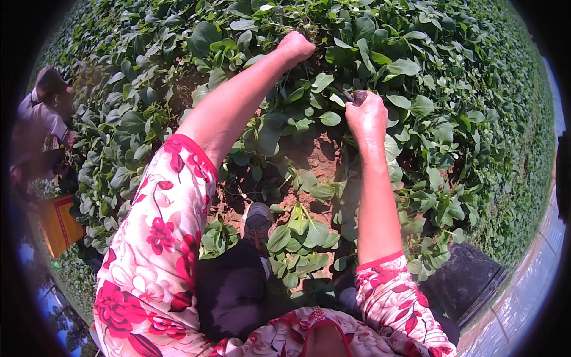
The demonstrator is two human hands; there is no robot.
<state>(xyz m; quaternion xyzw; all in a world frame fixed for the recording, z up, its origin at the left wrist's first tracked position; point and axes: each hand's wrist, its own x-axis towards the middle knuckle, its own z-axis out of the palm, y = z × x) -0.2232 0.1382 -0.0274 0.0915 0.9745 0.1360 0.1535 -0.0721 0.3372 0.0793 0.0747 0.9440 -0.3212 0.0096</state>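
Note:
My left hand (295, 47) reaches far forward into the leafy green plants, its fingers closed. Thin, light stems (286, 27) show just beyond the knuckles, and leaves partly hide what lies in the grip. Nearer and to the right, my right hand (366, 117) is wrapped round the dark handle (359, 97) of a tool. A short narrow piece of it points left toward the foliage; leaves hide the rest, so its exact kind does not show. Broad-leaved greens (300, 231) stand on the reddish soil (321, 156) between my forearms.
My shoe (259, 220) is on the soil among the plants. A black container (464, 276) sits to my lower right, beside pale sheeting (523, 297) along the field edge. At far left, another person (44, 119) bends over the crop near an orange-yellow box (61, 225).

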